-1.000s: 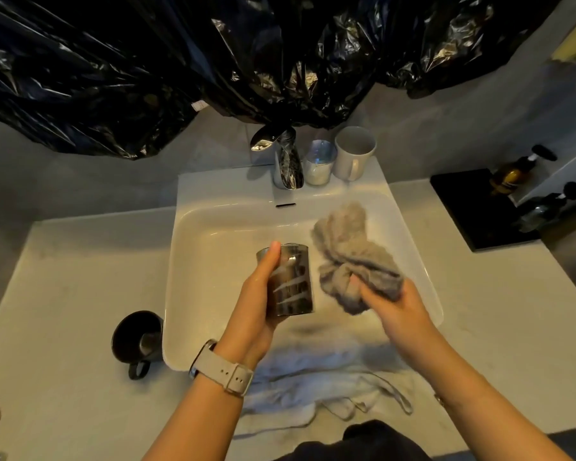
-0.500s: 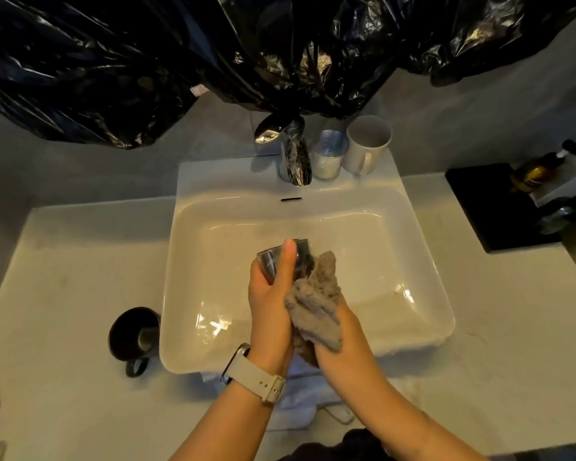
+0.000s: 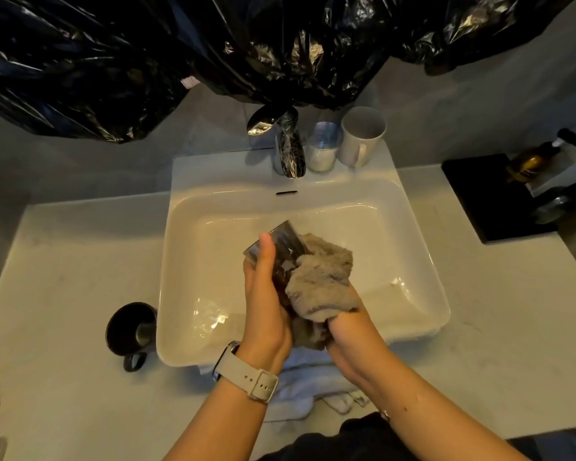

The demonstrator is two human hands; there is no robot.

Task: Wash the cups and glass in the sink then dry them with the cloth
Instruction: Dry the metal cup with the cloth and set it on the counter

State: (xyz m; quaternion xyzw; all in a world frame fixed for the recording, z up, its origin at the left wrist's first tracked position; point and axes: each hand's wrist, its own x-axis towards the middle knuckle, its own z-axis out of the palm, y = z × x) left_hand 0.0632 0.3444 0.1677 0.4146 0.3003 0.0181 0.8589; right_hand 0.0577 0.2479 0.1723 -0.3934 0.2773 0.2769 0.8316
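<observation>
Over the sink (image 3: 193, 356), the glass (image 3: 281, 242) is gripped by the left hand (image 3: 263, 314) while the cloth (image 3: 321, 287), bunched in the right hand (image 3: 345, 331), is pressed against it. Drying seems underway. At 12 o'clock two cups (image 3: 361, 136) are stood; at 9 o'clock a black mug (image 3: 128, 329) waits, its state unclear.

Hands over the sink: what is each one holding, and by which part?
The left hand grips the glass round its side wall, thumb up near the rim. The right hand holds the bunched grey cloth from beneath, against the glass.
</observation>
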